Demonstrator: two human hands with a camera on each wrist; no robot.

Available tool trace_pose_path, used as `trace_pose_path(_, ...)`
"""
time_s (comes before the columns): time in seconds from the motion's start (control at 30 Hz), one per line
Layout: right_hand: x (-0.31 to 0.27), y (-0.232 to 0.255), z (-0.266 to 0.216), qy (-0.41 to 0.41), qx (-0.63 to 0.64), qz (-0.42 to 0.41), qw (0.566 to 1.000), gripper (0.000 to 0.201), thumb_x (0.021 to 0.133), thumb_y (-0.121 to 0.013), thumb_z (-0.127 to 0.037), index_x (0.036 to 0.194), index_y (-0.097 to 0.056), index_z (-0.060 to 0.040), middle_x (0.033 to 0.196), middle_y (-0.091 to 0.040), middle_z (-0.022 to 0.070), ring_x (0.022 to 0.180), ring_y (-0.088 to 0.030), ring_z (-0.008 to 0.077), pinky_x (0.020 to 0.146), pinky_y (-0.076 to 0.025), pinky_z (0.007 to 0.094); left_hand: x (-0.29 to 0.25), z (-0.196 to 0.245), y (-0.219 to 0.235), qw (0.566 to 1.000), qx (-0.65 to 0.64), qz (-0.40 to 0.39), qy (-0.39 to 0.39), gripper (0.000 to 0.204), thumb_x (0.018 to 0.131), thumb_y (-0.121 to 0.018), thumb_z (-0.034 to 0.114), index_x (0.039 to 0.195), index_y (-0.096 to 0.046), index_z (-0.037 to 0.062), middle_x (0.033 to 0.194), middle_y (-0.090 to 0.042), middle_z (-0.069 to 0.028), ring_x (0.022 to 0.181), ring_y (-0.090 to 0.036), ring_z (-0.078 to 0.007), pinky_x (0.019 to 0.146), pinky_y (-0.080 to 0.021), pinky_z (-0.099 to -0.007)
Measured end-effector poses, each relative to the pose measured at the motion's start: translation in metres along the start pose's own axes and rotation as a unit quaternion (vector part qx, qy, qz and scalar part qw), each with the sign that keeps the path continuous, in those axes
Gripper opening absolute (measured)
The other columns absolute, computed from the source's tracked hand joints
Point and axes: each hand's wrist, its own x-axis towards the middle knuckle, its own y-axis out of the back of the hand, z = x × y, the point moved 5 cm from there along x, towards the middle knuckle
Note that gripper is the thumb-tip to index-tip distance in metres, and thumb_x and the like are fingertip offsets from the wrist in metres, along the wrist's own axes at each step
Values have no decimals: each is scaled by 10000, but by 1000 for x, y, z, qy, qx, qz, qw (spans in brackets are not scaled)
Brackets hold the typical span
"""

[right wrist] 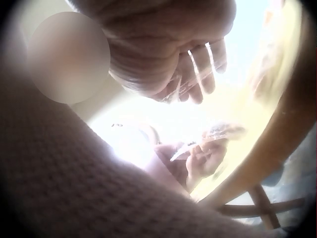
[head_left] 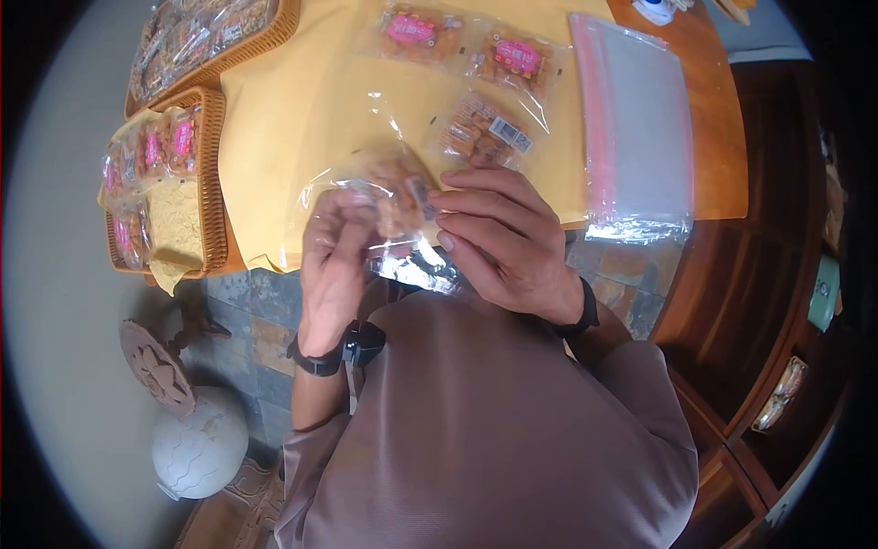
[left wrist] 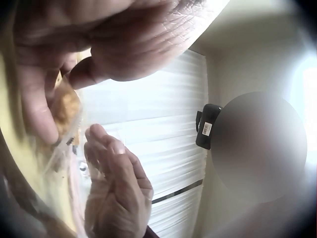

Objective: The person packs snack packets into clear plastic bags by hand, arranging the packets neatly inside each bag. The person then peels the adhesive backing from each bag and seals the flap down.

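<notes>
In the head view my left hand [head_left: 337,256] grips a clear snack packet [head_left: 400,197] of golden-brown pieces. A clear plastic bag [head_left: 416,272] surrounds the packet, its shiny end hanging at the table's near edge. Beside it is my right hand [head_left: 517,238], fingers extended and fingertips right at the packet's right side. The left wrist view shows the packet [left wrist: 67,109] between my left fingers and thumb. Clear film crosses the spread fingers of my right hand [right wrist: 163,49] in the right wrist view. Just beyond lies a packet with a barcode label [head_left: 485,133].
Two pink-labelled packets, one upper left [head_left: 412,32] and one right [head_left: 517,59], lie on the yellow table covering [head_left: 274,119]. Pink-edged clear bags [head_left: 640,128] are stacked at right. Wicker baskets, one near [head_left: 212,183] and one far [head_left: 261,46], hold packets at left.
</notes>
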Motion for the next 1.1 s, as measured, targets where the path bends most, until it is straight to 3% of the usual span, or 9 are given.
trace_pose_path(0.13, -1, -4, 1, -26, 27, -7, 999, 176, 785, -769, 11, 958, -735, 12, 1068, -746, 138, 1078, -682, 348, 972, -544, 478, 6, -2, 3, 994, -89, 59, -35, 107, 1047, -527, 58, 1150, -544, 33, 1011, -643, -58, 858, -676, -132, 802, -636, -347)
trace_pose_path(0.3, -3, -11, 1, -21, 36, -14, 999, 192, 779, -775, 9, 966, -735, 3, 1086, -740, 130, 1081, -677, 346, 970, -550, 466, 32, -13, -8, 978, -164, 51, -115, 118, 1062, -519, 56, 1168, -492, 14, 1025, -574, -51, 889, -606, -111, 945, -608, -437)
trace_pose_path(0.4, -5, -10, 1, -20, 31, -25, 999, 200, 776, -777, 10, 972, -738, -6, 1100, -737, 128, 1091, -675, 343, 974, -547, 471, 43, -3, -28, 980, -146, 43, -126, 120, 1055, -524, 49, 1161, -483, 14, 1017, -570, -42, 883, -599, -108, 974, -601, -411)
trace_pose_path(0.43, -6, -10, 1, -18, 33, -29, 999, 199, 777, -780, 1, 971, -736, -1, 1106, -735, 131, 1099, -672, 344, 976, -546, 473, 45, -1, -32, 983, -115, 64, -128, 179, 1037, -551, 40, 1183, -455, 0, 994, -575, -42, 851, -582, -92, 885, -591, -315)
trace_pose_path(0.57, -6, -1, 1, -21, 49, -41, 998, 256, 789, -796, -58, 1017, -718, 28, 1147, -724, 163, 1135, -660, 365, 1001, -528, 486, 40, -6, -33, 979, 51, 53, -188, 385, 988, -634, 39, 1279, -397, -49, 1040, -561, -96, 804, -569, -91, 653, -477, -231)
trace_pose_path(0.73, -10, 6, 18, -28, 17, 2, 999, 482, 829, -807, -201, 1212, -650, 46, 1268, -652, 233, 1224, -595, 428, 1070, -471, 525, 54, -7, -22, 961, 182, 96, -183, 451, 984, -618, 2, 1352, -364, -49, 1100, -560, -124, 825, -604, -121, 659, -504, -244)
trace_pose_path(0.8, -6, 4, 26, -124, -72, -22, 989, 589, 886, -760, -289, 1318, -583, 69, 1384, -577, 264, 1347, -503, 442, 1149, -385, 542, 53, -5, -28, 951, 209, 100, -204, 472, 981, -609, -19, 1378, -355, -45, 1115, -567, -132, 833, -620, -135, 668, -516, -251)
trace_pose_path(0.87, -8, 0, 31, -141, -110, -57, 982, 634, 900, -739, -327, 1352, -554, 76, 1425, -540, 274, 1387, -461, 444, 1172, -350, 545, 45, -8, -37, 961, -10, 168, -218, 537, 963, -601, -67, 1432, -340, -45, 1130, -588, -141, 836, -649, -167, 704, -552, -275)
trace_pose_path(1.1, -15, -2, 41, -130, -187, -115, 967, 664, 911, -714, -395, 1349, -560, 79, 1471, -516, 248, 1430, -431, 414, 1197, -315, 548, 45, -14, -30, 977, 123, 53, -163, 644, 948, -582, -108, 1522, -300, -35, 1289, -520, -172, 1010, -626, -173, 768, -591, -304)
